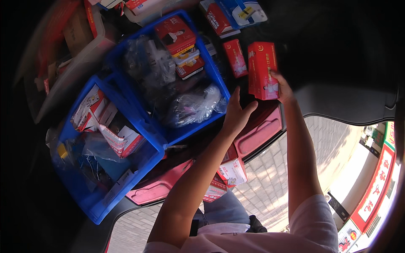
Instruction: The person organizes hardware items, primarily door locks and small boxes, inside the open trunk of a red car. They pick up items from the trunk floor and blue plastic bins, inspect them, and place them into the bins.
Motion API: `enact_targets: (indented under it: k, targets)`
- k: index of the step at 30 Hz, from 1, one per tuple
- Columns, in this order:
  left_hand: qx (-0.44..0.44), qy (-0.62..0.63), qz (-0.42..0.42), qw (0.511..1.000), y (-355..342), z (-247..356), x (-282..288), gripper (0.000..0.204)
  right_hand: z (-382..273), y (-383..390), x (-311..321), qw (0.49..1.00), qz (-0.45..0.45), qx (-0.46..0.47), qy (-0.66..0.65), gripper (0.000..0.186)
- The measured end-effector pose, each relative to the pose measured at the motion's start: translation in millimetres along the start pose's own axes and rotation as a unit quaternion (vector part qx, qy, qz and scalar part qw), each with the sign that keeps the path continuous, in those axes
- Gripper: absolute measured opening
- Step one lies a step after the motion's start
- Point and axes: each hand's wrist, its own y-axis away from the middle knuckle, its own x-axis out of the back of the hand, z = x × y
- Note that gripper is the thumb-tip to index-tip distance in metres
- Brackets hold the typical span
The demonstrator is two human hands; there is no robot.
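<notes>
1. Gripping the long red carton [260, 67] at its near right corner, the right hand [284, 89] is laying its thumb along the edge; the other fingers are hiding behind the cardboard.

2. Left hand [238, 113] is hovering open, thumb spread from fingers, holding nothing. Carton is sitting beyond it and to its right, not touching.

3. Carton is extending away from the right hand, leaning slightly left. Panels are looking flat, edges crisp. Whether the far end is resting on anything, cannot tell.

4. Handling, by judgement: thin printed cardboard, probably stiff at the edges and giving at mid-panel. Likely light enough for one hand, though contents are staying unseen. Smooth faces may be offering little grip.

5. Hold: probably best across the narrow width, near mid-length, pressing on edges rather than panels. The corner hold is likely leaving the far end prone to tipping.

6. Around: a small red box [235, 58] is lying just beyond the left hand's fingertips. To that hand's left, a blue crate [178, 135] is holding clear plastic bags [196, 105]; a second blue crate [82, 204] is standing farther left.
</notes>
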Motion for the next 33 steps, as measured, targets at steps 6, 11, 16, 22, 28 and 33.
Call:
enact_targets:
  k: [6,11,16,22,28,33]
  targets:
    - [0.099,0.124,-0.015,0.987,-5,-3,11,0.076,-12,-92,16,0.982,0.062,-0.011,0.177,0.09]
    - [0.136,0.131,-0.012,0.982,22,-18,18,0.074,1,-163,40,0.984,-0.003,0.01,0.178,0.079]
    - [0.143,0.136,-0.022,0.98,71,7,59,0.068,7,-128,13,0.927,0.195,0.053,0.316,0.069]
    - [0.039,0.146,0.002,0.989,192,86,144,0.045,35,-9,-107,0.897,0.055,0.296,0.324,0.04]
    - [-0.152,-0.052,0.32,0.934,298,105,262,0.019,76,162,-318,0.878,-0.212,0.307,0.3,0.044]
    - [-0.1,-0.289,0.351,0.885,319,76,361,0.033,117,175,-441,0.81,-0.184,0.284,0.479,0.064]
